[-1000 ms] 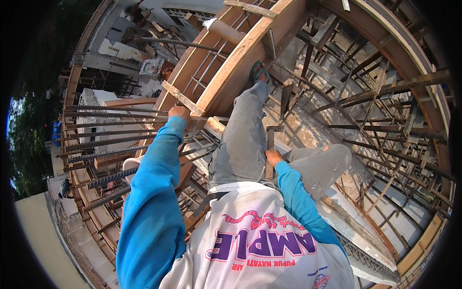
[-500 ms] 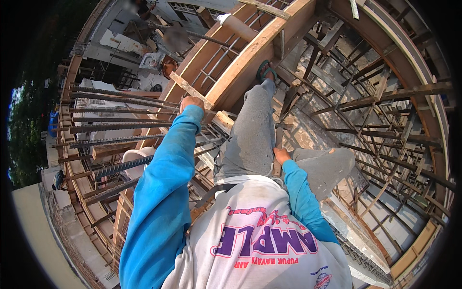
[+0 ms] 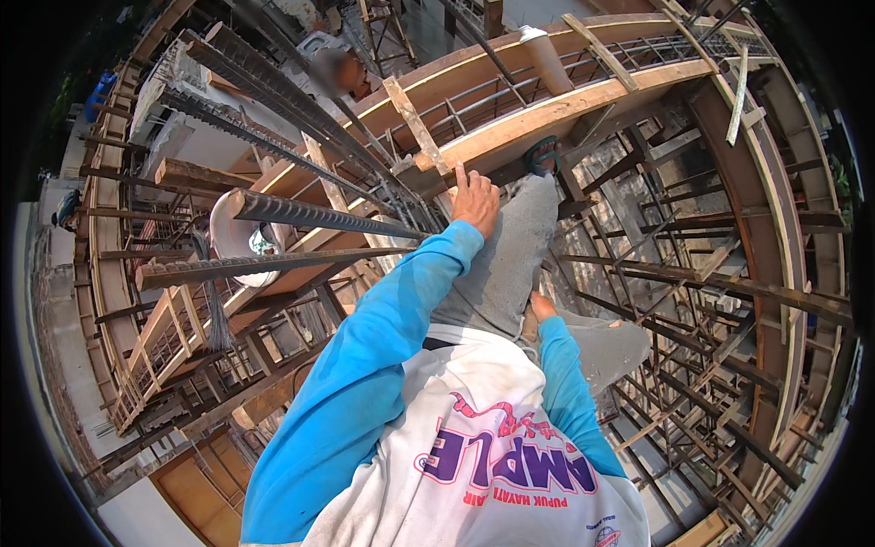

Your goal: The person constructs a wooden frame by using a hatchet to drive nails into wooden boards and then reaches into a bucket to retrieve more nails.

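Observation:
My left hand (image 3: 477, 202) reaches forward with its fingers stretched and slightly apart. Its fingertips rest at the end of a wooden formwork beam (image 3: 547, 125), beside a short wooden crosspiece (image 3: 415, 123). Left of this hand rises a bundle of ribbed steel rebars (image 3: 314, 214), and I cannot see it gripping any of them. Low between my legs, my right hand (image 3: 544, 308) is partly hidden by my trousers; its fingers do not show. My sandalled foot (image 3: 543, 156) is against the side of the formwork beam.
A pale pipe (image 3: 547, 62) stands in the rebar-filled formwork. A white bucket (image 3: 244, 239) and a bunch of thin wire (image 3: 217, 314) are left of the rebars. Wooden props (image 3: 693, 273) crisscross far below on the right. Another person, blurred, is at the upper left.
My left hand has left the rebar and beam corner and moved right, its fingers loosening. My view has turned, bringing the rebars upright and closer. My right hand stays low, now more hidden.

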